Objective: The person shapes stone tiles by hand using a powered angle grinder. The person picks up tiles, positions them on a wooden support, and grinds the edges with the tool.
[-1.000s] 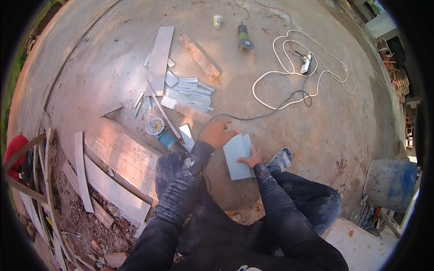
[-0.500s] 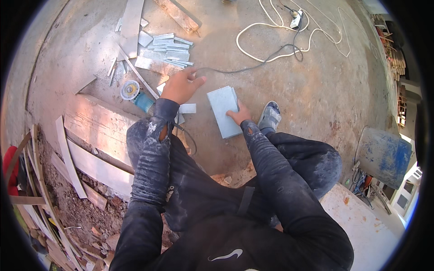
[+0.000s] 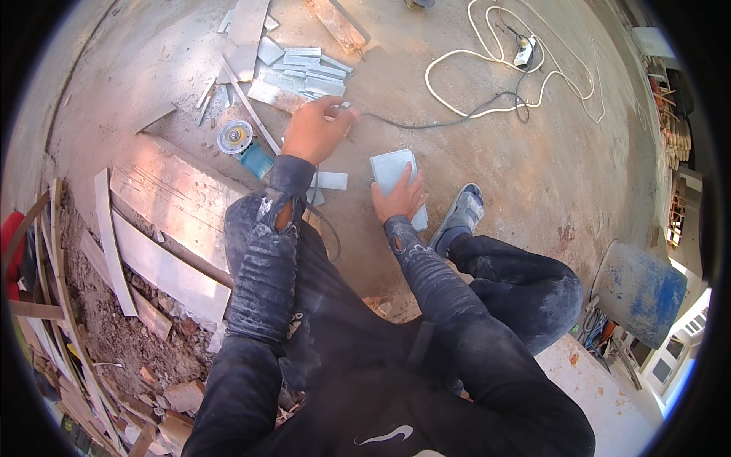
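Under my right hand [image 3: 400, 196] lies a small stack of pale grey rectangular tiles [image 3: 388, 164] on the floor. That hand rests across the stack's top, its fingers spread and its thumb by the left edge. Farther left, my left hand [image 3: 316, 129] hovers over the floor with its fingers curled in. A small pale bit shows by its fingertips, but what they hold I cannot make out. Just left of that wrist is an angle grinder [image 3: 256, 161] with a blue-green body and its disc [image 3: 234, 137] facing up. A white tile piece [image 3: 332, 180] lies between my hands.
Beyond my left hand are several cut grey strips [image 3: 314, 70] and a long board [image 3: 245, 38]. A dark cable [image 3: 426, 124] runs to a power strip [image 3: 523, 53] amid white cord loops. Planks and rubble [image 3: 171, 324] lie left. A blue-stained container [image 3: 640, 293] stands right.
My right hand has shifted from the right edge of the tile stack onto its top, with fingers spread. The left hand's fingers have curled in more. The view has shifted slightly.
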`<action>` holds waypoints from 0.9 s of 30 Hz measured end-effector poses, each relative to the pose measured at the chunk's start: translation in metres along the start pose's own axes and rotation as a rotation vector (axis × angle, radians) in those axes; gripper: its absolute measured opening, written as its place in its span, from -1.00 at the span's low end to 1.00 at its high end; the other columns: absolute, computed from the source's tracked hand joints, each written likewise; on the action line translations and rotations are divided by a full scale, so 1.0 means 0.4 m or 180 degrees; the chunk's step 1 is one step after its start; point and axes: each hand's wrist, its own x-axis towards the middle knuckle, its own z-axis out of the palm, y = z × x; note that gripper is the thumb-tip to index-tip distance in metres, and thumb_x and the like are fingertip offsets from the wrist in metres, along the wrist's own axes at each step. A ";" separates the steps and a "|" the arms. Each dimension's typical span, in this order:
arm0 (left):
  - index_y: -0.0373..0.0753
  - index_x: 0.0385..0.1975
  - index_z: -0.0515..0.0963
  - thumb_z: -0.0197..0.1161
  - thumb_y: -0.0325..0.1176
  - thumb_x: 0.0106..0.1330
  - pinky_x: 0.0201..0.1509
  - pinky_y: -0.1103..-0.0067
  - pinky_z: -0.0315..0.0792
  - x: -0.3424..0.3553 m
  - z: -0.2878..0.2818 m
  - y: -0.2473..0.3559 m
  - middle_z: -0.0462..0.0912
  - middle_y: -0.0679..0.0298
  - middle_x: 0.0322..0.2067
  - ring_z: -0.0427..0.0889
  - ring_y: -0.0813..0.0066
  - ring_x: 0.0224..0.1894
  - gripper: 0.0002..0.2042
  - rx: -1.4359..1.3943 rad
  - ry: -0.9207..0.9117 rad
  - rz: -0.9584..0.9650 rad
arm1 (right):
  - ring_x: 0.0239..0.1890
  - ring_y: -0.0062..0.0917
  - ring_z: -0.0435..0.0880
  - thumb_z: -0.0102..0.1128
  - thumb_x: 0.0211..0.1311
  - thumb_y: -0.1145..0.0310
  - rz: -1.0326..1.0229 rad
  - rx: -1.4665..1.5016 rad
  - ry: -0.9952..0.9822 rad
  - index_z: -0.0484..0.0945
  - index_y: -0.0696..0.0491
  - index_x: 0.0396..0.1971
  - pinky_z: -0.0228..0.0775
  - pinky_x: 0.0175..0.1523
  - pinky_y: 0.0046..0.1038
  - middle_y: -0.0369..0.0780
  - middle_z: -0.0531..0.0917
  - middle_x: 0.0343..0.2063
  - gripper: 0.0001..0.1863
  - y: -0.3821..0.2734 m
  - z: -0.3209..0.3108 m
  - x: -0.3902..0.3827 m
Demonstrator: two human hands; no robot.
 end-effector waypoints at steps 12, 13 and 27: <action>-0.45 -0.10 0.60 0.29 -0.22 0.33 -0.17 0.62 0.49 -0.110 -0.193 -0.010 0.69 0.17 -0.29 0.68 0.50 -0.28 -0.64 -0.1557 0.2008 -0.0338 | 0.12 -0.15 0.43 0.42 -0.01 0.08 -0.1828 0.0966 -0.2025 0.30 0.17 0.21 0.42 0.08 -0.18 -0.03 0.44 0.06 -0.18 -0.425 0.121 -0.078; -0.45 -0.08 0.60 0.29 -0.22 0.34 -0.15 0.63 0.48 -0.127 -0.204 -0.004 0.69 0.18 -0.29 0.66 0.52 -0.26 -0.63 -0.1519 0.2001 -0.0386 | 0.12 -0.15 0.43 0.42 -0.02 0.09 -0.1765 0.0828 -0.1981 0.25 0.18 0.24 0.41 0.11 -0.18 -0.03 0.44 0.05 -0.14 -0.440 0.133 -0.079; -0.33 0.01 0.57 0.21 -0.20 0.42 0.00 0.58 0.50 -0.335 -0.294 -0.039 0.70 0.19 -0.18 0.68 0.48 -0.17 -0.67 -0.1070 0.2688 -0.0999 | -0.17 -0.23 0.70 0.47 -0.38 -0.05 -0.1700 0.1167 -0.3756 0.57 0.27 -0.14 0.53 -0.05 -0.36 0.01 0.68 -0.21 -0.20 -0.516 0.155 0.203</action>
